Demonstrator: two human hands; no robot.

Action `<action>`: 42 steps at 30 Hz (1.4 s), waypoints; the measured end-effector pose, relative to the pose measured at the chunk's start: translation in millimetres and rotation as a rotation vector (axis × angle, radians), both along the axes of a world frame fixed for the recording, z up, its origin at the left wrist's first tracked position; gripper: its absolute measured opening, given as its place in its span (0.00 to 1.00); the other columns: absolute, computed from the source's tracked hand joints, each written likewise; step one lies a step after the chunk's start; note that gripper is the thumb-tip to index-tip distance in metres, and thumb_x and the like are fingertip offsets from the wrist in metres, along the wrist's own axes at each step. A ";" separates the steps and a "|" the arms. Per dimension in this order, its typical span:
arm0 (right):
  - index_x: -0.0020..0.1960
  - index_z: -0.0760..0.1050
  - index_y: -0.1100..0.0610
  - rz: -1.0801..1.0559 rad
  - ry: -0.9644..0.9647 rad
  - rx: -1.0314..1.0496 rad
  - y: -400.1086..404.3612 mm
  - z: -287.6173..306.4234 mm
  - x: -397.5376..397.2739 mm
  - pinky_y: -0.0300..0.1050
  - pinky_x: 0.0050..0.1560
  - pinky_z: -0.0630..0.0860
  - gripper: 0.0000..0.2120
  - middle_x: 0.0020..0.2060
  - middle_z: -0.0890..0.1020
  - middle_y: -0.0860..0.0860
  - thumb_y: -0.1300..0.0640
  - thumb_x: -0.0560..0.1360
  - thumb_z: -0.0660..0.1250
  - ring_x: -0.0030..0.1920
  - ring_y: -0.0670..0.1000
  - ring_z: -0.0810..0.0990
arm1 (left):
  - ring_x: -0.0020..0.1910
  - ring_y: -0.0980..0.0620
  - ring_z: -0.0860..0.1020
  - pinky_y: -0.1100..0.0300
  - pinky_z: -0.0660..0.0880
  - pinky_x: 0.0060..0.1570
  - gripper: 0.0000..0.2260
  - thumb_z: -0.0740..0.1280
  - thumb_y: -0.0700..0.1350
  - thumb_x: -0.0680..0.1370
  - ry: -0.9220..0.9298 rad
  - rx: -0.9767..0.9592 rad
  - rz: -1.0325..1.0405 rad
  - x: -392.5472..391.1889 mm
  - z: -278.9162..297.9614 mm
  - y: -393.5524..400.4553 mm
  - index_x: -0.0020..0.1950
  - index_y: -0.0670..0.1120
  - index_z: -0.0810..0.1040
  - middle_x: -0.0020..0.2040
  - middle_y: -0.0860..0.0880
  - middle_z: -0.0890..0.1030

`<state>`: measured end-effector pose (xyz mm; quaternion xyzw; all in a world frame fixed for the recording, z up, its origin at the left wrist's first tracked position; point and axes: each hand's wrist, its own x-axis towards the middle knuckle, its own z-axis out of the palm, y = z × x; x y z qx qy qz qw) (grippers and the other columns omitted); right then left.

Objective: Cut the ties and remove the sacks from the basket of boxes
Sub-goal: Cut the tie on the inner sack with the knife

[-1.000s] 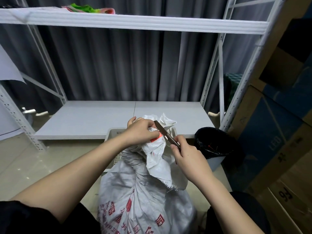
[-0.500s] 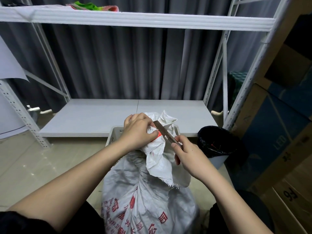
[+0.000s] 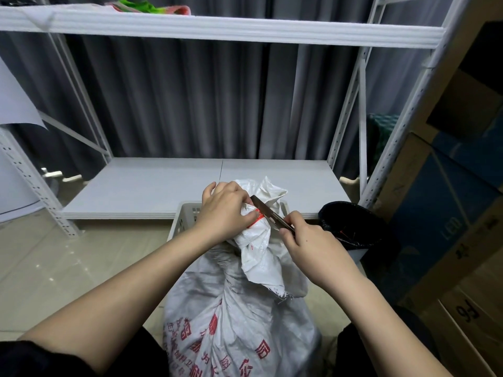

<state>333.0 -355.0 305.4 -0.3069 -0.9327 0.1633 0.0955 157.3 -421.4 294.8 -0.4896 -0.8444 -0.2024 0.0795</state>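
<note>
At the bottom centre of the frame the white woven sack (image 3: 239,317) with red print stands closed, so the task looks to be at its beginning. Above it, the left hand (image 3: 226,210) grips the bunched neck, where a red tie (image 3: 257,216) is not yet cut. The right hand (image 3: 304,240) holds a blade (image 3: 268,213) against it. Behind, the white basket (image 3: 187,213) is mostly hidden; no boxes can be seen. Whether the tool is a knife or scissors I cannot tell.

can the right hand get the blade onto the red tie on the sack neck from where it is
Probably yes. The right hand holds the blade with its tip already at the red tie. The left hand grips the bunched sack neck beside it, thumb close to the blade, leaving the tie exposed.
</note>
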 end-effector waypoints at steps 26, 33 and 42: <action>0.61 0.63 0.56 0.019 -0.088 0.179 -4.7 -1.3 -10.6 0.50 0.40 0.65 0.13 0.50 0.81 0.59 0.50 0.82 0.49 0.51 0.62 0.79 | 0.58 0.52 0.72 0.52 0.48 0.65 0.09 0.69 0.56 0.72 0.255 0.071 -0.029 7.6 -4.0 -1.4 0.48 0.54 0.82 0.47 0.56 0.81; 0.61 0.63 0.57 0.012 -0.151 0.212 4.1 -16.8 -11.0 0.46 0.41 0.60 0.12 0.56 0.78 0.58 0.51 0.82 0.50 0.55 0.59 0.78 | 0.59 0.54 0.71 0.54 0.48 0.66 0.09 0.69 0.56 0.73 0.206 0.103 -0.072 7.4 0.9 1.4 0.48 0.54 0.82 0.49 0.57 0.81; 0.57 0.68 0.51 -0.159 0.053 -0.015 15.4 -17.6 5.2 0.51 0.44 0.74 0.12 0.47 0.82 0.56 0.47 0.78 0.54 0.48 0.62 0.80 | 0.58 0.50 0.71 0.55 0.64 0.56 0.11 0.65 0.54 0.76 0.148 0.084 -0.091 -5.6 -4.4 -3.4 0.53 0.49 0.77 0.49 0.53 0.80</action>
